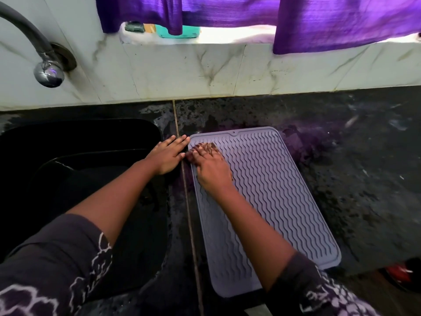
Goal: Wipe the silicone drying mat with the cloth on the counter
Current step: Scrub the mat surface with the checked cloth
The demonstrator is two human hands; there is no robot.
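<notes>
My right hand (210,169) pressed the silicone mat (273,201) at its far-left corner, fingers bent. Whether they bunched the cloth beneath, I could not tell. My left hand (167,156) lay flat and straight-fingered on the counter (341,179) at nine o'clock. The mat's unwiped length ran off toward five o'clock, long axis eleven to five, nearer the right hand.

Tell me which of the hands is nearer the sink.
Left. The left hand lies flat on the counter at the right edge of the sink, beside the mat. The right hand rests on the mat's far left corner, farther from the sink.
</notes>
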